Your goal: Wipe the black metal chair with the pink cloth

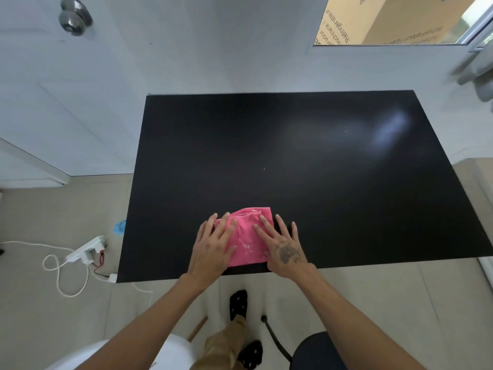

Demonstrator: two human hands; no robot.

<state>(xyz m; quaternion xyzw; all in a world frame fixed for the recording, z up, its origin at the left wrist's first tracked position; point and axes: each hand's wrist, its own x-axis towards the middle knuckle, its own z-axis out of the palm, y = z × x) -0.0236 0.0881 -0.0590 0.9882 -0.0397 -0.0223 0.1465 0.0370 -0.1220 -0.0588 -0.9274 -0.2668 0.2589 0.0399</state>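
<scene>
A folded pink cloth (246, 237) lies on the black table (293, 156) near its front edge. My left hand (212, 245) rests flat on the cloth's left side, fingers straight and spread. My right hand (284, 245) lies flat over the cloth's right side, its outer fingers on the table top. A black metal chair (312, 349) shows at the bottom right, below the table's edge, with a dark seat and one thin black leg (274, 335). Neither hand touches the chair.
A white seat (133, 355) sits at the bottom left. A white power strip (85, 251) with looped cable lies on the tiled floor to the left. A white door with a metal knob (74, 17) stands behind. My socked feet (238, 304) stand under the table's front edge.
</scene>
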